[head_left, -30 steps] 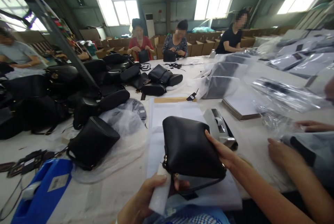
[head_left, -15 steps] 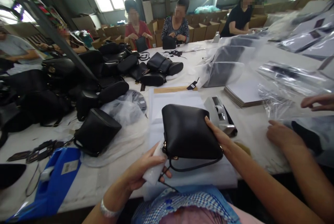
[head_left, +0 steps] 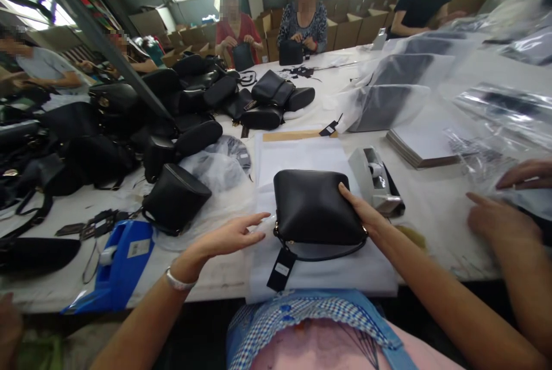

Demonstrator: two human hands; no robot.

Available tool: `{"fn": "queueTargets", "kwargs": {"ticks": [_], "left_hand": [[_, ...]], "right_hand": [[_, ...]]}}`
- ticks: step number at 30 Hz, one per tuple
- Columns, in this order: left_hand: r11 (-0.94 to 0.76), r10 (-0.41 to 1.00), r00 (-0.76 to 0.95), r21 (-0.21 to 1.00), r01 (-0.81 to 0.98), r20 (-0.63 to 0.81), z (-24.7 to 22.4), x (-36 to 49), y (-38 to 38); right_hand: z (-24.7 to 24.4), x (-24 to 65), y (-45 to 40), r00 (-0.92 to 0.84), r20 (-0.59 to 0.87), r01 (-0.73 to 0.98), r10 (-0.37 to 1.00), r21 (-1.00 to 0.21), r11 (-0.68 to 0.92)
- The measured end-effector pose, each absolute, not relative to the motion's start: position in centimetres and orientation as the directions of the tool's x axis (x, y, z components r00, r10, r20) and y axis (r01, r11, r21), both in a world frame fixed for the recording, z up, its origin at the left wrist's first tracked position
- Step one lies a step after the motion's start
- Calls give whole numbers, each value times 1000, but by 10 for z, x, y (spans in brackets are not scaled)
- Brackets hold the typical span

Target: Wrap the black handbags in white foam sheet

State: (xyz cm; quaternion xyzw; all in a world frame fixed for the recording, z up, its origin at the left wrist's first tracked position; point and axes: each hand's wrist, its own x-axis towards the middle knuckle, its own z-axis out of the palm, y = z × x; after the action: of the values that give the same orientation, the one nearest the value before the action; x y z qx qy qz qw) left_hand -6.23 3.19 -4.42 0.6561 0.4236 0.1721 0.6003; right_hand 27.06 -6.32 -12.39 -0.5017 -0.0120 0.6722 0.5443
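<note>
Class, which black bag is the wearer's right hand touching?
The bag over the white sheets, black tag at its near left corner. Only this one meets the right hand; others are apart from it.

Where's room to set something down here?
Bare table between grey dispenser and a neighbour's hand; also between blue dispenser and white sheets, partly beneath the left forearm. Black bags crowd the left; clear plastic the far right.

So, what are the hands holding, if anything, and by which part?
The right hand holds the black bag by its right side; the open left hand appears empty.
</note>
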Motion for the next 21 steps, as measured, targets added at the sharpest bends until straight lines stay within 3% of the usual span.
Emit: {"fn": "queueTargets", "kwargs": {"ticks": [3, 5, 7, 12, 21], "left_hand": [[-201, 768, 603, 815, 544, -214, -58, -60, 20], [-285, 838, 541, 785, 550, -76, -62, -56, 4], [-257, 846, 527, 798, 545, -88, -65, -52, -15], [-5, 816, 507, 872, 489, -279, -87, -45, -59], [-25, 904, 401, 919, 394, -147, -108, -26, -68]], "right_hand": [[-137, 272, -64, 185, -636, -684, 749, -631, -366], [-141, 272, -64, 228, -622, -668, 749, -660, -344], [-139, 271, -65, 235, -636, -669, 735, -655, -352], [-122, 265, -66, 237, -646, -701, 725, -631, -333], [-109, 245, -73, 145, -621, -763, 770, -566, -312]]}}
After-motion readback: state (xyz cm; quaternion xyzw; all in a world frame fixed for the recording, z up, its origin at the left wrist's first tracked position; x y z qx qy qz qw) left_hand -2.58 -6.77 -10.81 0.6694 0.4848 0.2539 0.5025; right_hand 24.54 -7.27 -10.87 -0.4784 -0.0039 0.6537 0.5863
